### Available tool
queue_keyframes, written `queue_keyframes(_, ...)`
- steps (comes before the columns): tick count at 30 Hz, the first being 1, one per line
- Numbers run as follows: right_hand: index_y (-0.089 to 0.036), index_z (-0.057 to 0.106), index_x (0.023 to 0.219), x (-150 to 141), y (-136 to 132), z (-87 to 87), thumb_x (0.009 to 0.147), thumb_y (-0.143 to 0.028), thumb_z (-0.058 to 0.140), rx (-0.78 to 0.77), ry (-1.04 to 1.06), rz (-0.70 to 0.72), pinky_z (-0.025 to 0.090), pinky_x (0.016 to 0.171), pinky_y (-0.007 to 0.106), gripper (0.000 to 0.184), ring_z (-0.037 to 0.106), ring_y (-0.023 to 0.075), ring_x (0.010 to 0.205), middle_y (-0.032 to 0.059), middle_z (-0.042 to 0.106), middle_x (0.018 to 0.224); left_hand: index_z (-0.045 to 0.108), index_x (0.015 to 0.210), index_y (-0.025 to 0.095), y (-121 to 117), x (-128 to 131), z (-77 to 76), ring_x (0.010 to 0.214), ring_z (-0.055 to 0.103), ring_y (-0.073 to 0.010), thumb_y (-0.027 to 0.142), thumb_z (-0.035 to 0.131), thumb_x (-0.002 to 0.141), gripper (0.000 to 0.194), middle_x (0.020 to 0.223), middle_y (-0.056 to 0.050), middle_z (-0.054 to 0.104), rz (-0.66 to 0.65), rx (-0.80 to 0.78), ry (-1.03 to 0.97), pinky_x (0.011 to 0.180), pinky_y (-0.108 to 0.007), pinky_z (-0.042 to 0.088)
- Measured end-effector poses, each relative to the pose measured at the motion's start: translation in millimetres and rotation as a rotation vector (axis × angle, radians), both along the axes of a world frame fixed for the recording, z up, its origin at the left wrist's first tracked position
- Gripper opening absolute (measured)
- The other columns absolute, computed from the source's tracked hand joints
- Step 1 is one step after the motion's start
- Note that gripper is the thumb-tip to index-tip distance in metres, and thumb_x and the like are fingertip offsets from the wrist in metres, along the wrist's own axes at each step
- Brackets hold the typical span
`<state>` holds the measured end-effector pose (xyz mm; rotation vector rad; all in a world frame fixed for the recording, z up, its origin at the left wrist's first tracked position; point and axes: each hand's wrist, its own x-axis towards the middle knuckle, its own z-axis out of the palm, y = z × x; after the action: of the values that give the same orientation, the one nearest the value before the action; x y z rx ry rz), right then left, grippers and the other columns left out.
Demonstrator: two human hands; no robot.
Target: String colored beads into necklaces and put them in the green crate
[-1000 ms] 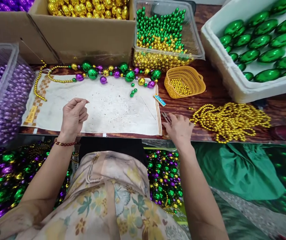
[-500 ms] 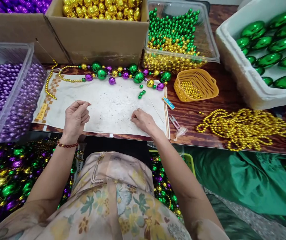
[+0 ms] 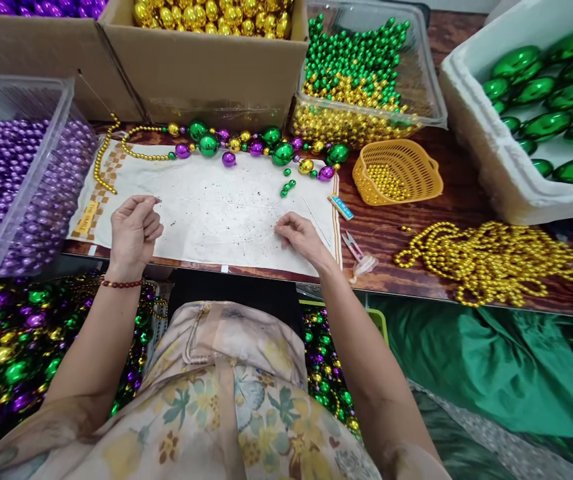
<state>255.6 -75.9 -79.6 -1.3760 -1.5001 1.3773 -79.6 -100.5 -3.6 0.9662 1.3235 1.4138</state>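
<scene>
My left hand (image 3: 136, 230) is closed in a pinch above the left part of a white towel (image 3: 201, 200). My right hand (image 3: 300, 237) also pinches, low over the towel's right side. A fine, pale thread (image 3: 261, 238) runs from the right fingertips toward the left hand; it is barely visible. Small green beads (image 3: 287, 188) and a thin white stick or needle (image 3: 316, 219) lie beyond the right hand. Pink-handled thread snips (image 3: 359, 255) rest on the table to its right. Along the towel's far edge lies a strung bead garland (image 3: 256, 148) in green, gold and purple.
A yellow basket (image 3: 396, 173) holds small gold beads. Gold bead strands (image 3: 491, 260) are heaped at the right. Around the back stand a cardboard box (image 3: 206, 80), a clear bead bin (image 3: 366, 110) and a white foam box (image 3: 496, 180). A purple-bead bin (image 3: 61, 127) is left.
My right hand has let go of the snips and moved left over the towel, now pinching thread. My left hand stays pinched, shifting slightly left. The camera view has turned a little.
</scene>
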Motion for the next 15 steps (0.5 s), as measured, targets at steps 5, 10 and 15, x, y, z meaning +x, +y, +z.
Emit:
queue_keyframes(5,-0.020,0.056,0.079,-1,3,10.2,0.075,-0.039,0.065,-0.003,0.020,-0.029,0.034,0.049,0.023,0.022,0.047,0.0081,0.050,-0.0039,0.054,0.065,0.061,0.074,0.022,1,7,-6.3,0.042,0.013,-0.0060,0.029,0.074,0.076,0.015,0.048,0.010,0.022,0.014,-0.044,-0.037,0.043,-0.029,0.006)
queue_keyframes(10,-0.023,0.049,0.083,15,-12,53.1,0.079,-0.044,0.065,0.130,0.246,-0.162,0.039,0.052,0.024,0.027,0.062,0.0115,0.068,0.0041,0.065,0.101,0.062,0.074,0.022,1,3,-9.3,0.042,0.013,-0.0059,0.028,0.074,0.076,0.014,0.048,0.010,0.021,0.041,-0.061,-0.031,0.044,-0.028,0.007)
queue_keyframes(15,-0.026,0.041,0.078,70,-86,81.9,0.086,-0.051,0.066,-0.026,0.460,0.110,0.045,0.053,0.029,0.036,0.056,0.0137,0.050,-0.0035,0.057,0.063,0.061,0.074,0.022,3,5,-12.5,0.042,0.013,-0.0061,0.029,0.074,0.077,0.014,0.048,0.010,0.021,0.002,-0.080,-0.020,0.043,-0.028,0.007)
